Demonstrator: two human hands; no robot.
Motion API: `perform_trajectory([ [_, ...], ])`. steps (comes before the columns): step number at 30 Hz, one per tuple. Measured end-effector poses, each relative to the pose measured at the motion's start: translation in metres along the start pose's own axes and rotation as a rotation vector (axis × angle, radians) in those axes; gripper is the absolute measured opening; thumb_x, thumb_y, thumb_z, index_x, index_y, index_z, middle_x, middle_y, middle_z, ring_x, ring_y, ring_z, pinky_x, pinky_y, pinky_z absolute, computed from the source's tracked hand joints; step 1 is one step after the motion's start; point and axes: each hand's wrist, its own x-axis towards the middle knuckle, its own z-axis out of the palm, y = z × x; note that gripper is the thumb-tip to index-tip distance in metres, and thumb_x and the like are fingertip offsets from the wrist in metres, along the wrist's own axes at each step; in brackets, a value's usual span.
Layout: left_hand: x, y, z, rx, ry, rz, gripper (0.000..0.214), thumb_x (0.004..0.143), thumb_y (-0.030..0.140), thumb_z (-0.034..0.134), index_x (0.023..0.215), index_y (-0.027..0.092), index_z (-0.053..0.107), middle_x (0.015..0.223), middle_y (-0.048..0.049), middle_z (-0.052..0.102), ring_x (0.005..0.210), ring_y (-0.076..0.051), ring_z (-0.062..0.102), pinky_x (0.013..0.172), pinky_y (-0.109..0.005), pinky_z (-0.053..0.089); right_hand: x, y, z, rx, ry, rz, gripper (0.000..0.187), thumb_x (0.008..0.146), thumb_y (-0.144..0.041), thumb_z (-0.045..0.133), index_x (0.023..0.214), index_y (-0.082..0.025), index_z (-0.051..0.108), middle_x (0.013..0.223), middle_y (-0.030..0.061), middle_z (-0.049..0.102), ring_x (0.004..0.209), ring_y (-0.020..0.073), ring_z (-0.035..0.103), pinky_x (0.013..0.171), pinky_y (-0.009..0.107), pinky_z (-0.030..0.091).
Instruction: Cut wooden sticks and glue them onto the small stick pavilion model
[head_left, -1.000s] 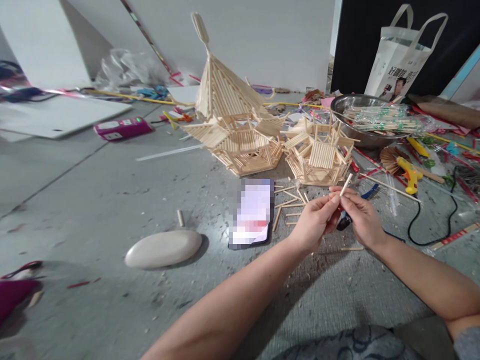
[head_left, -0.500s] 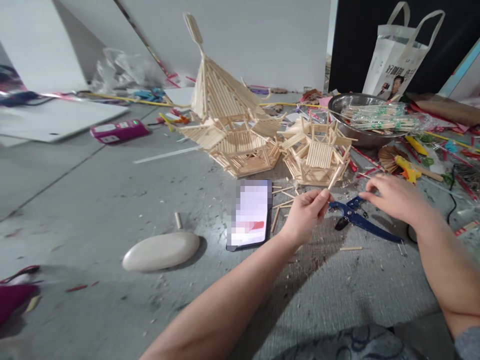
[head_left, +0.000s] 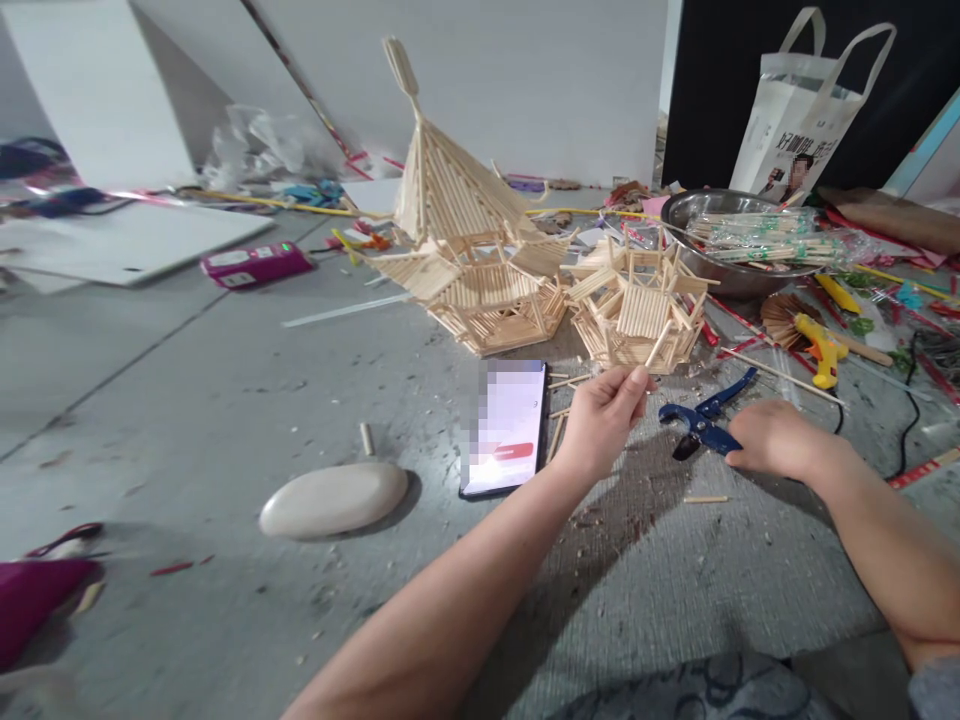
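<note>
My left hand [head_left: 609,415] pinches a short wooden stick [head_left: 661,345], which points up and to the right in front of the small stick model [head_left: 641,310]. My right hand [head_left: 772,440] is closed round the lower handle of a blue pipe cutter [head_left: 701,430] lying on the floor. The cutter's other handle points up and away, and its jaws face my left hand. Beyond my right hand, a longer wooden stick [head_left: 784,375] lies on the floor. A cut stick piece [head_left: 706,499] is on the near side of the cutter.
A phone [head_left: 504,430] lies left of my left hand, with cut sticks beside it. Behind stands a larger pagoda-like stick model [head_left: 480,250]. A metal bowl [head_left: 739,285] holds bagged sticks. A yellow glue gun [head_left: 823,350] is at the right, a pale oval object [head_left: 334,500] at the left.
My right hand has moved down and closed on the pipe cutter's lower handle. The longer stick now lies on the floor beyond it. My left hand, still holding its stick, has shifted slightly left.
</note>
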Motion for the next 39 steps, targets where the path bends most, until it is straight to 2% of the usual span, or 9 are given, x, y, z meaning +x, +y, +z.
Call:
perform_trajectory([
  [6, 0.0, 0.0, 0.001, -0.046, 0.043, 0.004, 0.031, 0.07, 0.044, 0.06, 0.062, 0.014, 0.056, 0.051, 0.0041, 0.045, 0.04, -0.002, 0.032, 0.037, -0.017, 0.021, -0.032, 0.044, -0.028, 0.313, 0.099, -0.097, 0.026, 0.08, -0.041, 0.042, 0.077, -0.022, 0.059, 0.071, 0.0036, 0.063, 0.06, 0.0155, 0.055, 0.055, 0.027, 0.037],
  [11, 0.002, -0.007, -0.001, -0.04, 0.039, 0.043, 0.033, 0.072, 0.046, 0.057, 0.062, 0.014, 0.056, 0.048, 0.0051, 0.045, 0.034, -0.001, 0.029, 0.034, -0.018, 0.019, -0.049, 0.071, -0.042, 0.631, 0.072, -0.293, 0.026, 0.067, -0.045, 0.062, 0.07, -0.021, 0.055, 0.062, -0.0018, 0.055, 0.055, 0.0113, 0.049, 0.05, 0.023, 0.036],
  [14, 0.001, -0.01, 0.002, -0.041, 0.041, 0.043, 0.031, 0.073, 0.045, 0.055, 0.064, 0.015, 0.055, 0.063, 0.0012, 0.057, 0.033, 0.0, 0.031, 0.033, -0.018, 0.02, -0.041, 0.074, -0.037, 0.897, 0.05, -0.411, 0.025, 0.064, -0.041, 0.065, 0.065, -0.02, 0.053, 0.054, -0.0041, 0.048, 0.044, 0.008, 0.042, 0.041, 0.021, 0.03],
  [18, -0.004, -0.014, 0.008, -0.028, 0.009, -0.01, 0.03, 0.074, 0.043, 0.053, 0.065, 0.015, 0.053, 0.083, -0.0032, 0.064, 0.033, 0.0, 0.034, 0.032, -0.018, 0.022, -0.023, 0.067, -0.019, 1.246, 0.113, -0.434, 0.024, 0.064, -0.042, 0.064, 0.063, -0.019, 0.055, 0.046, -0.0048, 0.045, 0.034, 0.0058, 0.034, 0.033, 0.021, 0.022],
  [22, -0.009, -0.017, 0.015, -0.044, -0.04, -0.127, 0.03, 0.076, 0.042, 0.05, 0.063, 0.015, 0.05, 0.059, -0.0004, 0.06, 0.032, -0.001, 0.032, 0.032, -0.017, 0.02, -0.01, 0.052, -0.006, 1.475, 0.327, -0.352, 0.024, 0.059, -0.041, 0.065, 0.068, -0.02, 0.059, 0.052, -0.0021, 0.051, 0.038, 0.0081, 0.041, 0.031, 0.021, 0.024],
  [27, -0.013, -0.017, 0.02, -0.196, 0.005, -0.206, 0.031, 0.074, 0.043, 0.053, 0.062, 0.016, 0.045, 0.043, 0.0045, 0.049, 0.032, -0.002, 0.027, 0.032, -0.015, 0.016, -0.003, 0.026, -0.001, 1.424, 0.52, -0.41, 0.022, 0.067, -0.036, 0.06, 0.08, -0.019, 0.063, 0.07, 0.002, 0.063, 0.04, 0.0071, 0.044, 0.037, 0.023, 0.035],
  [31, -0.013, -0.018, 0.022, -0.269, 0.066, -0.193, 0.034, 0.07, 0.046, 0.057, 0.062, 0.017, 0.044, 0.041, 0.0083, 0.037, 0.033, -0.002, 0.027, 0.032, -0.015, 0.014, -0.002, 0.003, 0.003, 1.527, 0.446, -0.569, 0.026, 0.07, -0.037, 0.057, 0.094, -0.026, 0.06, 0.089, 0.0033, 0.066, 0.07, 0.0177, 0.061, 0.067, 0.037, 0.049],
  [35, -0.016, -0.019, 0.024, -0.262, 0.03, -0.199, 0.036, 0.068, 0.049, 0.058, 0.062, 0.016, 0.044, 0.043, 0.0085, 0.036, 0.034, -0.002, 0.025, 0.034, -0.015, 0.015, -0.004, -0.017, 0.006, 1.631, 0.296, -0.661, 0.046, 0.066, -0.04, 0.058, 0.11, -0.032, 0.051, 0.106, 0.0027, 0.062, 0.098, 0.0231, 0.057, 0.085, 0.044, 0.044],
  [39, -0.018, -0.02, 0.023, -0.145, -0.015, -0.156, 0.037, 0.07, 0.052, 0.056, 0.063, 0.016, 0.047, 0.045, 0.0078, 0.036, 0.037, -0.003, 0.027, 0.037, -0.017, 0.019, -0.008, -0.027, 0.006, 1.649, 0.285, -0.646, 0.06, 0.06, -0.049, 0.058, 0.116, -0.03, 0.047, 0.111, 0.0053, 0.058, 0.108, 0.0263, 0.052, 0.089, 0.046, 0.042],
])
